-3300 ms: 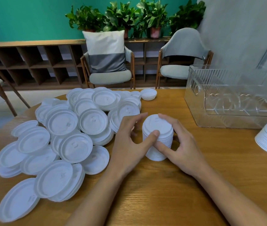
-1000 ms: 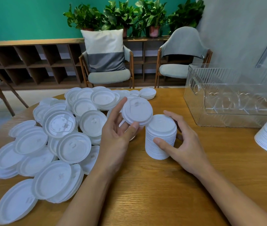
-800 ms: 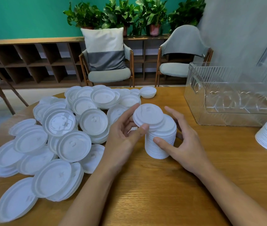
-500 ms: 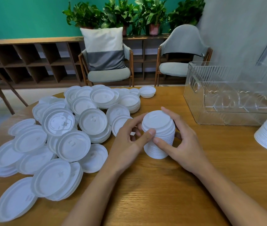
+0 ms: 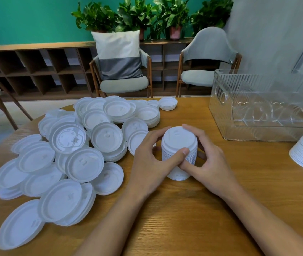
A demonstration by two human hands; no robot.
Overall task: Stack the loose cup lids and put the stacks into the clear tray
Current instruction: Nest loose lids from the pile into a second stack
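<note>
Left hand (image 5: 147,163) and right hand (image 5: 210,163) grip one stack (image 5: 179,138) near one tray (image 5: 257,132).

This looks like a café-style lounge. There is a teal-painted wall (image 5: 26,19), with leafy green potted plants (image 5: 143,13) lined along a low dark-wood cubbyhole shelf (image 5: 36,67). Pale cushioned wooden-framed armchairs (image 5: 124,84) stand behind a light-wood table (image 5: 184,218) heaped with white plastic disposable cup lids (image 5: 84,163).

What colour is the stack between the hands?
The lid stack is plain white; head view.
</note>
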